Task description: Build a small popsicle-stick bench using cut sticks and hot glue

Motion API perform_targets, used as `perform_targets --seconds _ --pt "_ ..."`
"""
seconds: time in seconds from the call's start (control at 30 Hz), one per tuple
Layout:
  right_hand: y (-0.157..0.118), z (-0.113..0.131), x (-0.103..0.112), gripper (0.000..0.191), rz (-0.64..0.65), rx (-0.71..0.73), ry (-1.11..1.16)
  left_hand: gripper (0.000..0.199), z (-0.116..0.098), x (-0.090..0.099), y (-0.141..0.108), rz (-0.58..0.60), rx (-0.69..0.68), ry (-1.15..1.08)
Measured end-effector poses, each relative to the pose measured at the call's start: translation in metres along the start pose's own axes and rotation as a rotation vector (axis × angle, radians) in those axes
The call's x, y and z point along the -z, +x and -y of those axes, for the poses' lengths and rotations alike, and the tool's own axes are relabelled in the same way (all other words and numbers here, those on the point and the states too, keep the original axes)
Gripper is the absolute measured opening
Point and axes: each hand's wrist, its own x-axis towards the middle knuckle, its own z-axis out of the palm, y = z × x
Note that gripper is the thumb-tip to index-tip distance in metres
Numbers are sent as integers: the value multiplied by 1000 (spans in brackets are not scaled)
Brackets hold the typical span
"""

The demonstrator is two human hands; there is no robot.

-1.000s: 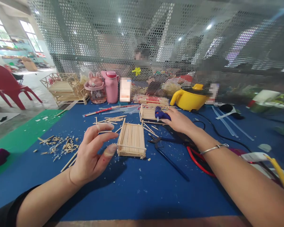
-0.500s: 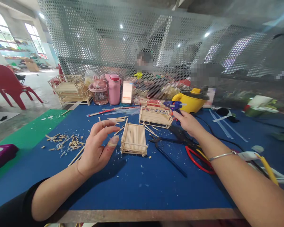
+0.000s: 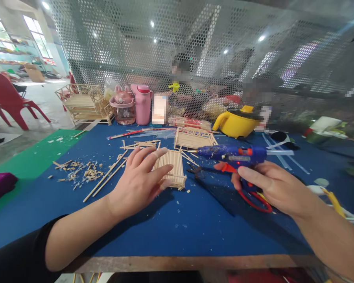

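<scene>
My right hand [image 3: 271,184] is wrapped round the handle of a blue hot glue gun [image 3: 230,153]. The gun's nozzle points left, and a clear glue stick [image 3: 280,152] sticks out of its back end. My left hand [image 3: 144,177] reaches over the left side of a small stick-built platform [image 3: 174,165], its fingers apart and partly covering it. Whether the fingertips touch the platform I cannot tell. Behind it stands a second stick-built piece [image 3: 191,138] with railings. Pliers [image 3: 206,188] with dark handles lie right of the platform.
Two long sticks [image 3: 106,181] and a heap of wood offcuts [image 3: 91,173] lie to the left. Red-handled scissors [image 3: 258,202] rest under my right hand. Along the back stand a pink flask [image 3: 142,106], a phone [image 3: 159,109] and a yellow pot [image 3: 238,124]. A perforated metal screen [image 3: 135,51] rises behind.
My right hand has lifted the glue gun from the back of the table and brought it nearer, turned nozzle-left. My left hand has moved right, over the small platform.
</scene>
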Motion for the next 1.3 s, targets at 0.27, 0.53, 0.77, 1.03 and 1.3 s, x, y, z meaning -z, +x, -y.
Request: perform_targets --seconds 0.27,0.53,0.77,1.03,1.3 --pt "-33 18 4 52 -62 -22 -68 15 -9 -11 8 50 37 101" --pt "-30 26 -3 52 -134 -16 -145 17 8 14 5 -174 365 -308" --pt "-29 28 -9 29 -68 87 -243 27 30 12 -8 -121 633 -522" --pt "-26 25 -9 41 -67 8 -289 27 22 9 -8 -90 648 -621" --pt "-25 27 -11 46 -81 -15 -269 30 18 11 -7 -54 688 -623"
